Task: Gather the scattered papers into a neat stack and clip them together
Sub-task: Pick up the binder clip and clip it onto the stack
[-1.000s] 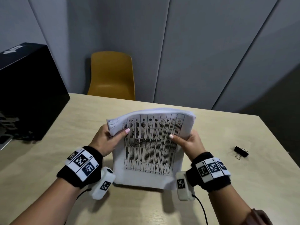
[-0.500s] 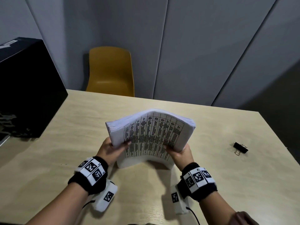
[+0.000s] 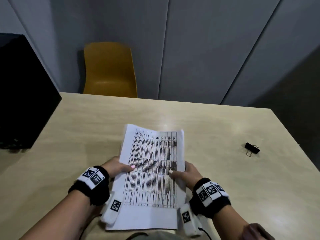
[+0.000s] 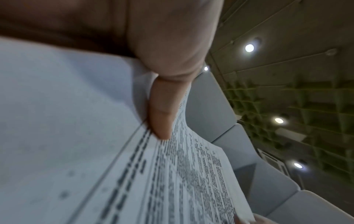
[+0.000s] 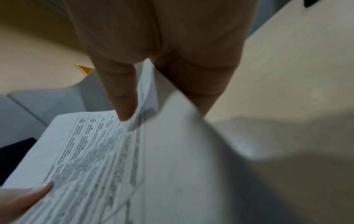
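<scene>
Holding the paper stack (image 3: 152, 170) by its two long sides, the left hand (image 3: 115, 168) and right hand (image 3: 187, 173) each pinch it with a thumb on the printed top sheet and fingers underneath, as both wrist views confirm. A second ago the stack stood on its lower edge on the table (image 3: 225, 179), tilted up and bowed for tapping; half a second ago it was arched sharply between the hands; now it lies nearly flat and straightened, lifted above the tabletop and drawn toward the person. Its edges look mostly squared, though a sliver of lower sheets shows at the far left corner, so the gathering seems all but done. The binder clip (image 3: 252, 148) lies untouched well off to the right on the table, so clipping is what remains, and one hand would probably have to let go to fetch it.
</scene>
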### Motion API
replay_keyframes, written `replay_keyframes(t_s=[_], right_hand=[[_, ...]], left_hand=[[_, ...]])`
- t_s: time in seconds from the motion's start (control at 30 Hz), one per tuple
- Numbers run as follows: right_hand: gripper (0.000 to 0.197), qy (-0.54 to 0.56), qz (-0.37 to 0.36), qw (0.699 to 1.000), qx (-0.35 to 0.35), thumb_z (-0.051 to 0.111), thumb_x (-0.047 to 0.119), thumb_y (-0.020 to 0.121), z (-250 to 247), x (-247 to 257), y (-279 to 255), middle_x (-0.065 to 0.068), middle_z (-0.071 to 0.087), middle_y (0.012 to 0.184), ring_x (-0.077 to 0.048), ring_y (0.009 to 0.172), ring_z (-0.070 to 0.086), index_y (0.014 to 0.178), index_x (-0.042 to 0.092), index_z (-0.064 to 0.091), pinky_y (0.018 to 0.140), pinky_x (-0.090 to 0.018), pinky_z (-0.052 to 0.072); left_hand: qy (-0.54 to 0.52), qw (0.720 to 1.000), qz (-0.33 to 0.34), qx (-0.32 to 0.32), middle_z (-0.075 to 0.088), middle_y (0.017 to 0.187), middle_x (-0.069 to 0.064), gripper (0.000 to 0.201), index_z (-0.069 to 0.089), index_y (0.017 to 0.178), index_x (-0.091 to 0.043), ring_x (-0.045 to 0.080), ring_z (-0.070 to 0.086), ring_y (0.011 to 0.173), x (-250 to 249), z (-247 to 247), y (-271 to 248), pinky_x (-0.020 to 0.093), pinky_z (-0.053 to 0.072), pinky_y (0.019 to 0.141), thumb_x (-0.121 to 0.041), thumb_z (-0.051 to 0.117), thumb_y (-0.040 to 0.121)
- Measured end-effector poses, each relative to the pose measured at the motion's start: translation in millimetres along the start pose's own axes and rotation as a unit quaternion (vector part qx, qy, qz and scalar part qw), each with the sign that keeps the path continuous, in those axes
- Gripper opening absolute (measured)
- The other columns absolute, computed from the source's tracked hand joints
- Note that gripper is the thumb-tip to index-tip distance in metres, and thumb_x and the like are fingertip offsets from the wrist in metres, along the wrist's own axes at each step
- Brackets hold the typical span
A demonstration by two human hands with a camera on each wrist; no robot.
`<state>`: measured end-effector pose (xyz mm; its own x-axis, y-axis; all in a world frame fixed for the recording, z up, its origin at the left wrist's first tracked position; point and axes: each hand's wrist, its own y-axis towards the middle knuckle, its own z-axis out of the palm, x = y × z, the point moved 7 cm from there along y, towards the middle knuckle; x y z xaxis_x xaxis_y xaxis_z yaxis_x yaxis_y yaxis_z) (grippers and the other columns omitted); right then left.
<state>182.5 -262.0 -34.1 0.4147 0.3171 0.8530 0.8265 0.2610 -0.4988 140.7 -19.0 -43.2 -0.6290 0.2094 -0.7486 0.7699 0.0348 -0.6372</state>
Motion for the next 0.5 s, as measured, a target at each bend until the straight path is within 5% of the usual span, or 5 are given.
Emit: replay_keyframes(t_s=[0.07,0.2,0.3,0.4,0.5], right_hand=[[0.016,0.007,0.017,1.000,-0.017,0.063,0.007,0.084,1.7,-14.6,1.9,-0.005,0.061,0.074,-0.013,0.059,0.057,0.097,0.005,0.054,0.051,-0.020,0.048],[0.031,-0.128,0.050,0.990,-0.038,0.058,0.029,0.088,-6.2,-36.7,9.8,-0.003,0.065,0.088,-0.018,0.076,0.062,0.110,0.008,0.055,0.064,-0.025,0.051],[0.029,-0.205,0.032,0.976,-0.066,0.056,0.037,0.086,-17.8,-37.4,11.0,-0.004,0.065,0.091,-0.021,0.083,0.062,0.099,0.011,0.060,0.074,-0.029,0.050],[0.022,-0.252,0.028,0.963,-0.093,0.058,0.039,0.085,-37.9,-37.7,14.3,-0.001,0.062,0.082,-0.020,0.079,0.059,0.082,0.016,0.058,0.068,-0.024,0.043],[0.023,-0.190,0.056,0.972,-0.130,0.062,0.036,0.083,-67.6,-46.7,24.3,-0.003,0.064,0.070,-0.023,0.067,0.061,0.067,0.021,0.056,0.065,-0.030,0.049]], left_hand=[[0.018,0.999,-0.029,0.009,0.061,0.126,0.004,0.058,0.059,0.116,-0.012,0.026,0.054,0.118,17.9,5.0,10.0,0.047,0.032,0.110,-0.031,0.081,0.066],[0.033,0.998,-0.044,-0.007,0.062,0.125,0.013,0.046,0.056,0.122,0.000,0.027,0.057,0.115,24.3,14.9,21.8,0.041,0.035,0.109,-0.009,0.071,0.079],[0.045,0.998,-0.052,-0.016,0.063,0.120,0.011,0.045,0.057,0.121,0.002,0.027,0.059,0.111,28.0,15.1,30.7,0.038,0.037,0.107,-0.009,0.071,0.079],[0.032,0.998,-0.048,-0.016,0.063,0.122,0.015,0.046,0.057,0.120,0.001,0.030,0.059,0.113,30.4,13.7,38.6,0.046,0.037,0.108,-0.008,0.072,0.078],[0.015,0.999,-0.049,-0.017,0.062,0.124,0.012,0.051,0.055,0.123,0.000,0.030,0.057,0.115,39.6,12.6,46.0,0.047,0.034,0.110,-0.009,0.073,0.076]])
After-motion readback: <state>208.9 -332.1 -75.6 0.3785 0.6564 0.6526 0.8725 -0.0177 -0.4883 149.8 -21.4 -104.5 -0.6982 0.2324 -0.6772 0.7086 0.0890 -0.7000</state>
